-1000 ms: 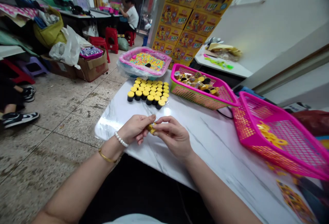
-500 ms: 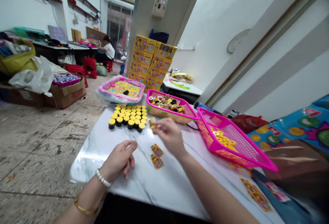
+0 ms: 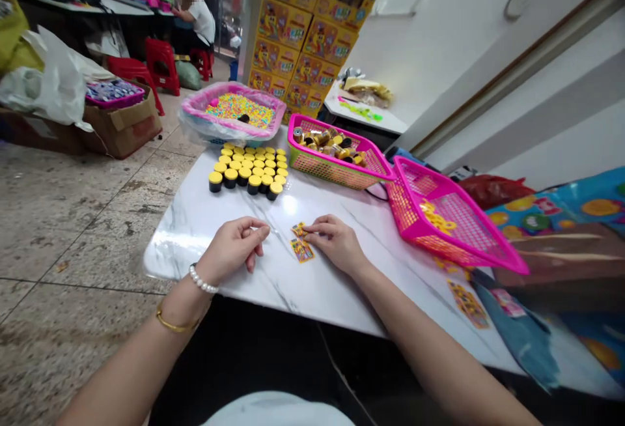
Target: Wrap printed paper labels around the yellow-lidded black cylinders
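Note:
Two small printed yellow-orange cards lie on the white marbled table [image 3: 190,217] between my hands. My right hand [image 3: 336,242] has its thumb and fingertips closed on the right side of the upper card [image 3: 297,229], partly covering it. Just below lies the lower card [image 3: 302,251], untouched. To the left, my left hand [image 3: 237,243] rests by the table edge, fingers curled and thumb against the forefinger; nothing shows in it. Beyond both hands stand rows of small black jars with yellow lids [image 3: 254,182].
At the back is a plastic-lined pink basin [image 3: 195,113] of coloured beads. A pink basket [image 3: 336,175] holds more small jars; another [image 3: 469,256] holds yellow ring-shaped pieces. More cards [image 3: 467,304] lie right. Yellow boxes [image 3: 303,35] are stacked behind. A person [image 3: 200,19] sits far off.
My right hand has come back from beside the rows of jars, where it held something small and yellow, to the upper card. My left hand stays nearby. The view has tilted down.

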Motion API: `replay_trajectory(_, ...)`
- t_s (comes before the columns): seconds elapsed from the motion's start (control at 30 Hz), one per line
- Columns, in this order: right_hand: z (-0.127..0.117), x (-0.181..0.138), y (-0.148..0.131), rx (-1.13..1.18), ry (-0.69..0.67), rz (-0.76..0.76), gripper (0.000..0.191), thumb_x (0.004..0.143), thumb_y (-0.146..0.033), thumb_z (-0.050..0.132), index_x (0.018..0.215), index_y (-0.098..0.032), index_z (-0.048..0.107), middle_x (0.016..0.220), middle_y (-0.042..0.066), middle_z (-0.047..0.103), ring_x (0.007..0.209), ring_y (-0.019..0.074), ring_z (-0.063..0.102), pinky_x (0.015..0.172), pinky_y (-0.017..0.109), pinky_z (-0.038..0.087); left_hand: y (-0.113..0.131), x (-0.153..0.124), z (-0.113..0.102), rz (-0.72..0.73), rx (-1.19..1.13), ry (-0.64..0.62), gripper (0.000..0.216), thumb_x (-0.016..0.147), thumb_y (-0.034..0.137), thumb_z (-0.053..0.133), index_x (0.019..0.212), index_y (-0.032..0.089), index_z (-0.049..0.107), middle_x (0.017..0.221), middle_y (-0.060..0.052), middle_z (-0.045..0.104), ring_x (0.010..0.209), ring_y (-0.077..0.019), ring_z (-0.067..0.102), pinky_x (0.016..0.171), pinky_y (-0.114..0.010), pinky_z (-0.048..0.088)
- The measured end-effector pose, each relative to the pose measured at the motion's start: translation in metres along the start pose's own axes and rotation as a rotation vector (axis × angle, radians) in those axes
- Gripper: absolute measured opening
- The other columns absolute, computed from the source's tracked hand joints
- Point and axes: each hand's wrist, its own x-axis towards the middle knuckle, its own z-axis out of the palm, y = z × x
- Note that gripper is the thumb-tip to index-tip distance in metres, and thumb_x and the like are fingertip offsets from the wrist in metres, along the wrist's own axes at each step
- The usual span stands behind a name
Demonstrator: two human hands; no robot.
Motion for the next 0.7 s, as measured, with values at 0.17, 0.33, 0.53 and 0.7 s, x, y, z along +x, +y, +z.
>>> replay_trajectory(0.17, 0.005, 0.005, -0.001, -0.010, 0.023, -0.049, 0.009, 0.078, -0.022, 0.071, 0.071, -0.021, 0.077, 0.077, 0.003, 0.066, 0.063, 0.0131, 0.059, 0.064, 0.028, 0.050, 0.000, 0.001, 0.004, 0.014, -0.009, 0.084, 0.046, 0.077, 0.054, 0.073, 0.092, 0.012, 0.063, 0.059, 0.003, 0.060, 0.035, -0.0062, 0.047, 0.038, -0.019, 0.040)
replay_trajectory(0.33, 0.011, 0.010, -0.040, 0.134, 0.185, -0.189, 0.010, 0.082, -0.023, 0.069, 0.079, -0.024, 0.078, 0.088, 0.005, 0.068, 0.074, 0.0166, 0.065, 0.065, 0.031, 0.056, 0.007, -0.003, 0.019, 0.009, -0.035, 0.203, 0.048, 0.073, 0.055, 0.076, 0.089, 0.011, 0.067, 0.076, -0.004, 0.067, 0.053, -0.0085, 0.057, 0.048, -0.021, 0.047)
replay_trajectory(0.53, 0.033, 0.011, -0.082, 0.508, 0.008, -0.117, 0.033, 0.078, -0.030, 0.078, 0.110, -0.026, 0.072, 0.101, 0.005, 0.069, 0.076, 0.0169, 0.072, 0.071, 0.034, 0.062, 0.010, -0.012, 0.007, 0.129, -0.128, 0.255, 0.030, 0.072, 0.040, 0.079, 0.079, 0.012, 0.072, 0.069, -0.002, 0.067, 0.061, -0.0093, 0.057, 0.060, -0.022, 0.047)
replay_trajectory(0.7, 0.048, 0.012, -0.082, 0.692, -0.264, 0.274, 0.032, 0.075, -0.041, 0.079, 0.093, -0.015, 0.073, 0.074, 0.004, 0.072, 0.060, 0.0164, 0.070, 0.060, 0.031, 0.060, 0.004, -0.016, -0.004, 0.091, -0.112, 0.230, 0.025, 0.072, 0.035, 0.078, 0.076, 0.011, 0.071, 0.066, -0.003, 0.066, 0.061, -0.0110, 0.058, 0.062, -0.024, 0.048)
